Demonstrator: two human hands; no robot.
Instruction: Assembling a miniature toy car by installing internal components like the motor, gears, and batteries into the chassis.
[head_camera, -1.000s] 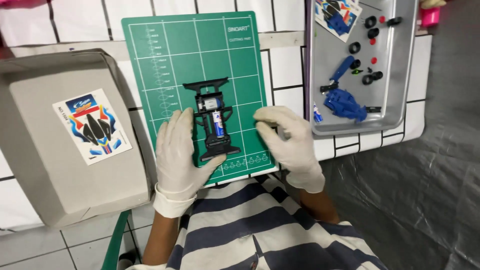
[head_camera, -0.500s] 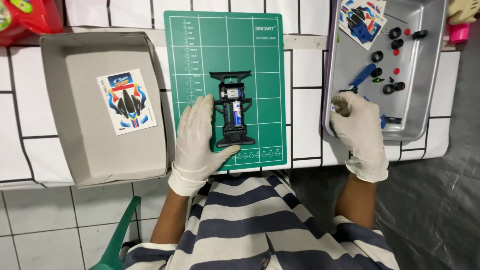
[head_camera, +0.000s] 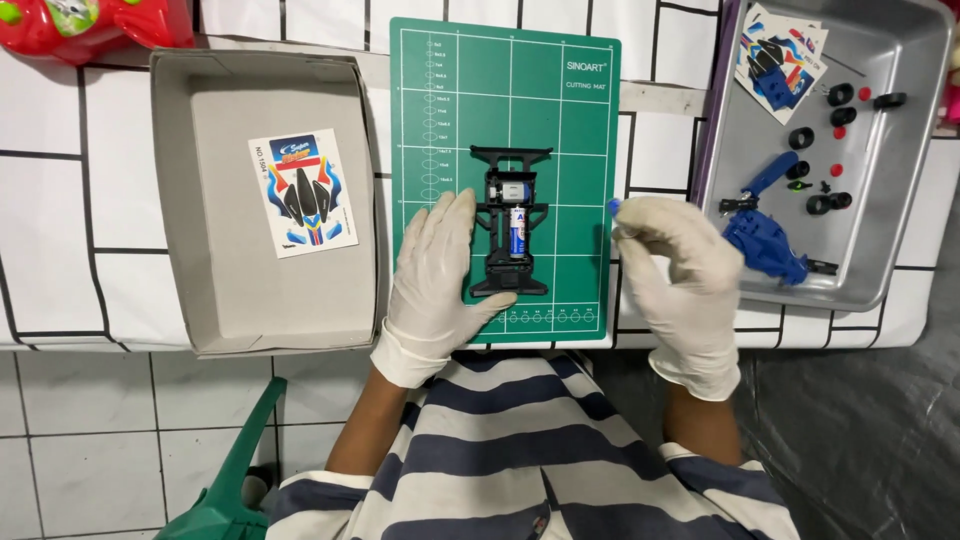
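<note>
Right hand back from tray, fingers pinching half-hidden blue piece, left hand spread beside chassis.

A: Chassis status?
B: Black toy-car chassis, no wheels, lying flat lengthwise at centre of green cutting mat. Motor and one battery seated inside, exposed.
A: Small blue part?
B: Blue piece, tiny, off mat's right edge, level w/ chassis middle. Shape unclear.
</note>
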